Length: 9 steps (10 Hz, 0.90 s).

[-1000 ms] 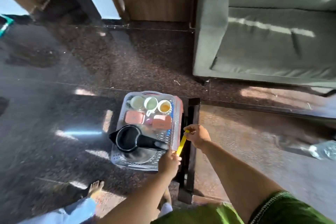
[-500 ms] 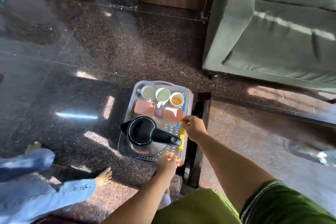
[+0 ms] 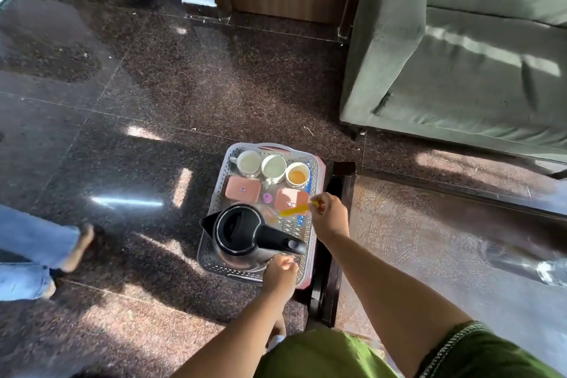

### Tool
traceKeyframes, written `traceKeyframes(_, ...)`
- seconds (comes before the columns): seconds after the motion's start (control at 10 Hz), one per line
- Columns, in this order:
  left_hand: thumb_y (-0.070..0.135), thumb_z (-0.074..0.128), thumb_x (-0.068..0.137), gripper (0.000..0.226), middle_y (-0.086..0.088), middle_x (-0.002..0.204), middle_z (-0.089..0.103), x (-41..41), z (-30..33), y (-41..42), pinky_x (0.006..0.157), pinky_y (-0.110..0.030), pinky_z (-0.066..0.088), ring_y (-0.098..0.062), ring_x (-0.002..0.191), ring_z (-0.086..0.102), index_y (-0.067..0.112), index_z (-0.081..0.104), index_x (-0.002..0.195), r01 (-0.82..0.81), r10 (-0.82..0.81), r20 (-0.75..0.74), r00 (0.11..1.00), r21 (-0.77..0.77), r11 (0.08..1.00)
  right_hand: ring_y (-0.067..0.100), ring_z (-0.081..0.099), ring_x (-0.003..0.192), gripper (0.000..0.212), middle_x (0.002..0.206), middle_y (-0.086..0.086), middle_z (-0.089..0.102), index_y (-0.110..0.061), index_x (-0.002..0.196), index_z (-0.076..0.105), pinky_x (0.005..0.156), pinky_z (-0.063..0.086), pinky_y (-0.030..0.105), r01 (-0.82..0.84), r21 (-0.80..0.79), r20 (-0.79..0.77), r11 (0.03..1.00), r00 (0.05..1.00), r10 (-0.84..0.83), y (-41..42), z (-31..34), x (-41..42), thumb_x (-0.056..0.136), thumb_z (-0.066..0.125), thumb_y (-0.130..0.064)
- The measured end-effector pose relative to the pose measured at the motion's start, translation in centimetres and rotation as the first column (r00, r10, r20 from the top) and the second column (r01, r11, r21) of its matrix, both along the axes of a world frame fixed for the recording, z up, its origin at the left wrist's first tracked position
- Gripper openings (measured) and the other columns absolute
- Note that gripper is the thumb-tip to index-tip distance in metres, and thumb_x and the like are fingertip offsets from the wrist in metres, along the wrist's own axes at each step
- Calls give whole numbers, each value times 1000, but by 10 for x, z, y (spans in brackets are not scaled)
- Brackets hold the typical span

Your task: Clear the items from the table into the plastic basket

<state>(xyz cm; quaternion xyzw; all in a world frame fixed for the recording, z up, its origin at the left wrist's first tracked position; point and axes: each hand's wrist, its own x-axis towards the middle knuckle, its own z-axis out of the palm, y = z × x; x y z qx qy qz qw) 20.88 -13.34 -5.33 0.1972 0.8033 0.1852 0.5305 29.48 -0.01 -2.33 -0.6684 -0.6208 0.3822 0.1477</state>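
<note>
A grey perforated plastic basket [image 3: 219,197] stands on the dark floor beside the table's left edge. Inside it are three cups [image 3: 272,166], two pink lidded boxes [image 3: 242,190], a small purple piece [image 3: 268,198] and a black electric kettle [image 3: 242,232] at the near end. My right hand [image 3: 329,218] is above the basket's right rim, pinching a flat yellow strip [image 3: 294,210] that points left over the basket. My left hand [image 3: 279,275] rests on the basket's near rim by the kettle handle, fingers curled on it.
The dark-framed glass-topped table [image 3: 429,255] fills the right, with a clear glass item [image 3: 549,273] at its right edge. A grey-green sofa [image 3: 460,49] stands behind. Another person's jeans leg and bare foot [image 3: 76,247] are at the left.
My right hand has carried the yellow strip from upright along the basket's right rim to lying across above the basket. The other person's legs have moved left.
</note>
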Motion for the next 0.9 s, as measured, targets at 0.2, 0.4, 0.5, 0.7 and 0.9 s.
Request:
traceKeyframes(0.2,19,57,89,21,-6,106,68,3,9,-1,86,-30,50,-23,98,63,12,64,108,70,-69,-53,996,11,997,14,58,77,5,81,-1,63,-10,91,65,68,43,22,68,-141,18,988,998,-66,-17,-7,-10,87,63,-12)
traceKeyframes(0.4,19,58,88,24,-5,110,69,4,9,-3,91,-29,50,-21,102,63,11,65,110,74,-72,-66,995,28,997,14,50,81,11,93,3,53,-5,97,66,72,37,19,-70,-142,122,987,989,87,-15,-15,-18,89,61,-11)
traceKeyframes(0.5,21,58,89,23,-4,110,69,4,10,-2,88,-27,50,-20,102,63,13,65,110,76,-74,-83,994,32,997,15,56,80,10,89,2,61,-8,94,68,70,39,19,-158,-136,156,978,971,179,-12,-17,-18,89,59,-7)
traceKeyframes(0.7,22,58,90,23,-3,110,68,1,11,-1,86,-26,47,-19,101,62,14,63,111,75,-74,-81,994,18,997,27,65,99,35,109,11,66,-6,106,67,86,51,30,-223,-130,188,966,951,245,-12,-19,-18,86,44,11)
traceKeyframes(0.9,23,54,91,20,-7,105,68,-3,22,1,76,-31,48,-21,87,60,13,61,107,132,-126,-148,981,31,991,24,60,100,34,121,9,55,-10,114,63,87,48,29,-249,-48,149,967,956,254,-15,-4,-2,90,43,2)
